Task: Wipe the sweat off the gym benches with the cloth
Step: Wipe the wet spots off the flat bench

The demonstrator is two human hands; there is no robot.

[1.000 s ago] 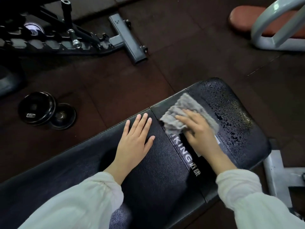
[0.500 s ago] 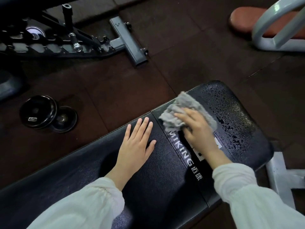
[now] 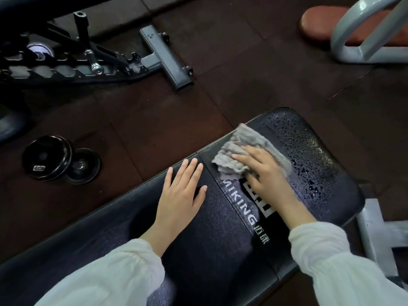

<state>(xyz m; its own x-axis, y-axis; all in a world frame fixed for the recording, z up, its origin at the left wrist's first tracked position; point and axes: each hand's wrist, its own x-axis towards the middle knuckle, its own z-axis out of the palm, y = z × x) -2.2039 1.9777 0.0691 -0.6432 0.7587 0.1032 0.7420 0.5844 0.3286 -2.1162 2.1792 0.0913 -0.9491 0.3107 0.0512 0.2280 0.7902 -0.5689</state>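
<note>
A black padded gym bench (image 3: 212, 246) runs from lower left to right of centre. Its far seat pad (image 3: 313, 164) is speckled with droplets. A crumpled grey cloth (image 3: 240, 146) lies on the seat pad near the seam, at the bench's far edge. My right hand (image 3: 265, 173) presses flat on the cloth, fingers spread over it, covering its near part. My left hand (image 3: 183, 191) rests flat on the back pad just left of the seam, fingers apart, holding nothing.
A dumbbell (image 3: 59, 160) lies on the dark rubber floor to the left. Another bench's black and grey frame (image 3: 163, 56) sits at the upper left. A red pad (image 3: 324, 23) with a grey tube frame (image 3: 362, 32) is at top right. A grey bench foot (image 3: 375, 235) shows at right.
My right hand has slid the cloth a little toward the bench's far edge and leftward along the seam. My left hand has stayed flat in place.
</note>
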